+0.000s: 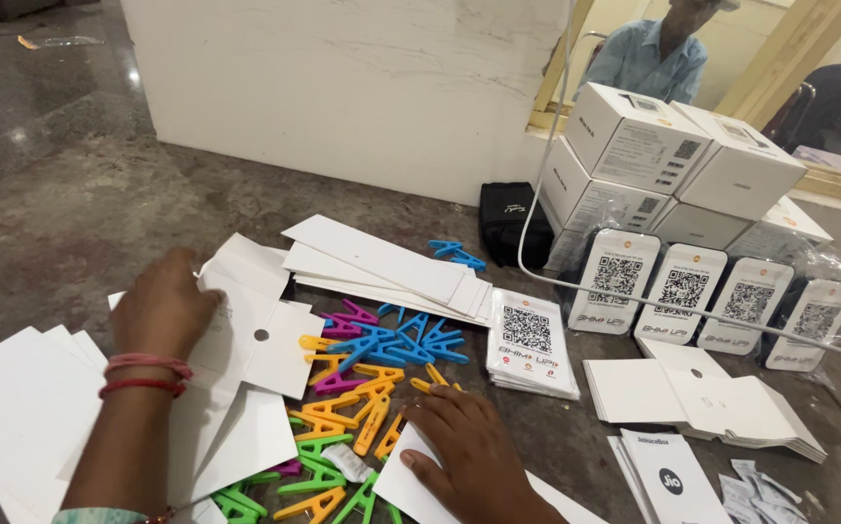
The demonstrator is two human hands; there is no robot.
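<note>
Grey, mottled stone forms the bench [71, 223] on which everything lies. Left hand [163, 306], two red thread bands at the wrist, lies flat with fingers spread on a white square card with a small punched hole [251, 340], at near left; its grip is open and closes on nothing. Right hand [469, 442], near centre, presses flat on another plain white card [411, 490], likewise unclenched. Between the hands lies a loose heap of small plastic clips in orange, blue, magenta and green [367, 374], too tangled to count. Two more blue clips [457, 254] lie farther off. Four upright glossy white code placards [711, 291] stand at right in clear wrap, before five matt white cardboard boxes [678, 165]. One black pouch [508, 223] sits far centre.
</note>
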